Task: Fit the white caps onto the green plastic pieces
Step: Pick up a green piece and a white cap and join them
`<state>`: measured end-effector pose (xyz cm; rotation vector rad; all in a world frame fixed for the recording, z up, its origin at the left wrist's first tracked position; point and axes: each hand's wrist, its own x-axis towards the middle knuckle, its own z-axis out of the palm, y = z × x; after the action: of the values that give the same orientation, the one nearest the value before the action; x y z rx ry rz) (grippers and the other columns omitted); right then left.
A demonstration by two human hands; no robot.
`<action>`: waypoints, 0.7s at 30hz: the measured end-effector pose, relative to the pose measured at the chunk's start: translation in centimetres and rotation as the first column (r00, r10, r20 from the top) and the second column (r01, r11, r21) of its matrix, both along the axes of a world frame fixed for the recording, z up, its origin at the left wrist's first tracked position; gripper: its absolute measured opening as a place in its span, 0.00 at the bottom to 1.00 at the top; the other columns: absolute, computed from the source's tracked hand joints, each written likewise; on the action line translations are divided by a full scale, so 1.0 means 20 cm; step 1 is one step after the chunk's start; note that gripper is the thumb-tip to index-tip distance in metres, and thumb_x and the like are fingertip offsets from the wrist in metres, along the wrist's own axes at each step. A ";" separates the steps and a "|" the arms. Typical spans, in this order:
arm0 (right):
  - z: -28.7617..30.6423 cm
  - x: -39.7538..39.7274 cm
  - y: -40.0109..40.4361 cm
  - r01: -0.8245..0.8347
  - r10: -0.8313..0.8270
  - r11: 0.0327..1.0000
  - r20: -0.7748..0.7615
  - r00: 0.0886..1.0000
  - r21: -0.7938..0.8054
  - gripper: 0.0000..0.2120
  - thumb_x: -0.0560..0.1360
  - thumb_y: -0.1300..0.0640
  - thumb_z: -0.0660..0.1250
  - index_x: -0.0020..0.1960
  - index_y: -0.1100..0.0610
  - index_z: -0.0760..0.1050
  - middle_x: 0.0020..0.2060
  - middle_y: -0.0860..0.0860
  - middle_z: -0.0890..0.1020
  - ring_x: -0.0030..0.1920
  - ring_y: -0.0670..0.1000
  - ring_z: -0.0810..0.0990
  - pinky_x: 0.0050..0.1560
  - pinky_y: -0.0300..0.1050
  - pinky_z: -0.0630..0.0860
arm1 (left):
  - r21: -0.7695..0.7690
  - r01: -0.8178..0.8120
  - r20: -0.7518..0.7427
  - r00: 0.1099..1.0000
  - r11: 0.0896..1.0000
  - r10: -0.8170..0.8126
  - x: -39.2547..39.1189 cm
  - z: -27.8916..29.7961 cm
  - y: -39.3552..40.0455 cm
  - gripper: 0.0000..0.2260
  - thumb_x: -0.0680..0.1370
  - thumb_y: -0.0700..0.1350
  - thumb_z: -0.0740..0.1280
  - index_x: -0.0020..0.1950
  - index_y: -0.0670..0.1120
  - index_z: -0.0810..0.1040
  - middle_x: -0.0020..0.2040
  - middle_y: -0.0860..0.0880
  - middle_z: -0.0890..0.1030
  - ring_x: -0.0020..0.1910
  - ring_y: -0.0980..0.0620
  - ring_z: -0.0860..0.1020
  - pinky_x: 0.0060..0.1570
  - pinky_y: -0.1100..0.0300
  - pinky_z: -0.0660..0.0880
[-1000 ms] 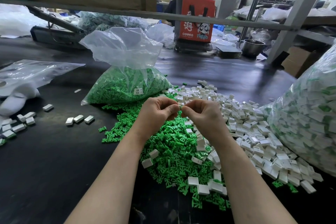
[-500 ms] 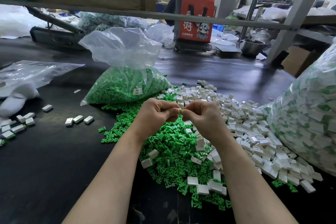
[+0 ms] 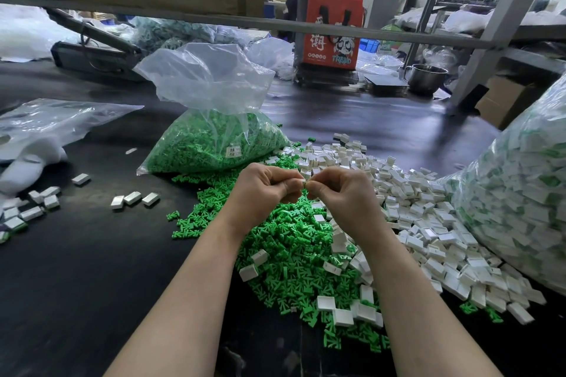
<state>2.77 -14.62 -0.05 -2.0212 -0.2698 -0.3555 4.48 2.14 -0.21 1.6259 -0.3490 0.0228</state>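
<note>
My left hand (image 3: pixel 266 190) and my right hand (image 3: pixel 340 193) meet fingertip to fingertip above the heaps, both with curled fingers pinching one small white cap (image 3: pixel 303 183) between them; any green piece inside it is hidden by the fingers. Below the hands lies a heap of loose green plastic pieces (image 3: pixel 288 257) with a few white caps on it. A wide heap of white caps (image 3: pixel 422 223) spreads to the right of the hands.
A clear bag of green pieces (image 3: pixel 214 144) stands behind the hands. A big clear bag of capped pieces (image 3: pixel 520 199) fills the right edge. Several capped pieces (image 3: pixel 134 198) lie on the black table (image 3: pixel 76 269) at left. A person sits beyond a red bag (image 3: pixel 332 27).
The hands stay together at the same spot, fingertips pressed slightly closer. In the oldest frame a bit of green showed between the fingertips; now only white shows.
</note>
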 end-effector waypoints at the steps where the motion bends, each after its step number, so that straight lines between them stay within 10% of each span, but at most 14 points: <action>1: 0.00 0.00 0.00 -0.003 0.003 1.000 -0.003 1.000 0.010 0.05 0.74 0.63 0.73 0.41 0.54 0.82 0.35 0.50 0.85 0.37 0.51 0.84 0.45 0.49 0.83 | -0.002 0.001 0.001 1.000 1.000 -0.001 0.00 0.00 0.00 0.07 0.75 0.34 0.71 0.45 0.46 0.84 0.36 0.50 0.86 0.36 0.54 0.84 0.40 0.67 0.79; 21: 0.01 -0.02 -0.02 -0.033 0.035 0.999 -0.073 0.997 0.036 0.01 0.73 0.61 0.73 0.43 0.58 0.83 0.36 0.52 0.85 0.38 0.51 0.84 0.40 0.41 0.79 | 0.089 -0.041 0.018 0.999 0.995 0.039 0.02 -0.02 0.03 0.05 0.75 0.36 0.72 0.50 0.40 0.84 0.38 0.47 0.86 0.38 0.51 0.84 0.41 0.64 0.79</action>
<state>2.45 -14.96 0.08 -1.9888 -0.2502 -0.2623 4.79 2.67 -0.70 1.7220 -0.3341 0.0516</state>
